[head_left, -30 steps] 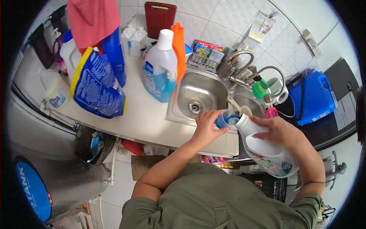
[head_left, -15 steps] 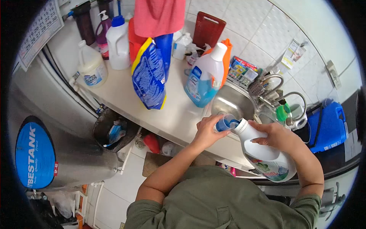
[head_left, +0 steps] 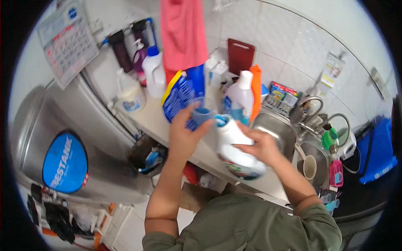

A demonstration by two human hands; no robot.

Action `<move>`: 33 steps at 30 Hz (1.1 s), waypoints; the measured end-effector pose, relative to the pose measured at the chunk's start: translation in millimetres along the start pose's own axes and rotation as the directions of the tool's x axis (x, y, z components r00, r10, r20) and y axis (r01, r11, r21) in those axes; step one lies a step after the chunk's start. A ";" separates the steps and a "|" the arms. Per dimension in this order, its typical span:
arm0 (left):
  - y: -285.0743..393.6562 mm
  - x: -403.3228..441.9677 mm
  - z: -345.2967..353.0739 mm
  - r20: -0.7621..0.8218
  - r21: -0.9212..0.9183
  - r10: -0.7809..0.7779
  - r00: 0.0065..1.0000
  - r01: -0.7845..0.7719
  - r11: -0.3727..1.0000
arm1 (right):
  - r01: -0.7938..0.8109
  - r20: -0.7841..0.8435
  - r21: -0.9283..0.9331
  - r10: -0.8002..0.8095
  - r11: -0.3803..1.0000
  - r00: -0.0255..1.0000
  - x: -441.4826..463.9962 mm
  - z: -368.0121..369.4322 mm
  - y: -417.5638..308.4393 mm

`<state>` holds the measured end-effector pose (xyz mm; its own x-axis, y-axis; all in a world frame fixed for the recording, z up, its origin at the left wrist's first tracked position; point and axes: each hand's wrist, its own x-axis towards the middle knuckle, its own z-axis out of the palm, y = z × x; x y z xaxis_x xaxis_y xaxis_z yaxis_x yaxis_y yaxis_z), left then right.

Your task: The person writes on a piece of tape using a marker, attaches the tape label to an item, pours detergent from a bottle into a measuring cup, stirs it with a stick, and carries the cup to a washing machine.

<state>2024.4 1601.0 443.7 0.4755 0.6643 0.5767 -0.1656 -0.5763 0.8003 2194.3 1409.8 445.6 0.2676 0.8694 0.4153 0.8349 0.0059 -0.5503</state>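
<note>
A small clear cup with blue liquid (head_left: 202, 116) is held between the thumb and fingers of my left hand (head_left: 186, 131). Wrapped around the handle of a white detergent bottle (head_left: 238, 152) is my right hand (head_left: 261, 146). The bottle leans toward the cup, its uncapped mouth just to the cup's right and blue showing inside. Behind them on the white counter stand a blue and yellow bag (head_left: 172, 100) and a bottle of light blue liquid (head_left: 240, 98). Motion blurs the hands slightly.
To the right are a steel sink (head_left: 274, 130), a faucet (head_left: 314, 115) and a beige dipper (head_left: 309, 166). White jugs (head_left: 155, 75) stand at the back left. A pink towel (head_left: 183, 35) hangs above. Below the counter is a bin (head_left: 142, 152), beside a steel tank (head_left: 109, 167).
The view has swung left. Both hands have moved left and away from the sink edge, with the cup and the bottle still in them.
</note>
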 end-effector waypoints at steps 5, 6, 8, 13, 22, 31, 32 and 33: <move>72.2 -1.4 21.9 0.000 -0.004 -0.064 0.998 0.064 0.998 | 0.077 -0.357 0.200 -0.001 0.977 0.934 11.2 50.2 44.3; 76.5 -4.5 35.8 0.076 -0.113 -0.086 0.993 0.094 0.989 | 0.122 -0.405 0.188 -0.037 0.975 0.914 11.3 58.1 53.4; 84.1 -11.2 63.6 0.224 -0.309 -0.125 0.967 0.192 0.932 | 0.157 -0.380 0.360 -0.009 0.920 0.925 9.5 75.1 75.7; 73.3 -22.1 165.6 0.489 -0.433 -0.142 0.861 0.381 0.817 | 0.051 -0.226 0.401 0.044 0.915 0.973 -28.2 -0.3 109.2; -37.1 -28.3 366.1 0.541 -0.162 -0.234 0.808 0.373 0.913 | -0.645 -0.644 -0.277 0.361 0.712 0.674 -79.6 -137.8 334.7; -81.4 -9.1 447.5 0.510 -0.254 -0.283 0.812 0.456 0.853 | -0.497 -0.650 -0.329 0.190 0.803 0.736 -91.9 -128.7 365.1; -80.7 -6.3 449.1 0.504 -0.256 -0.282 0.816 0.454 0.853 | -0.469 -0.646 -0.288 0.193 0.835 0.739 -91.2 -127.6 369.8; -83.3 -4.3 452.2 0.491 -0.261 -0.265 0.830 0.430 0.864 | -0.459 -0.660 -0.299 0.166 0.837 0.733 -91.3 -128.8 374.9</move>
<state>2426.9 1430.8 300.3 0.8626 0.4703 0.1862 -0.1642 -0.0879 0.9825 2544.8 1269.0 294.6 0.6522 0.3117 0.6909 0.7194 -0.5416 -0.4348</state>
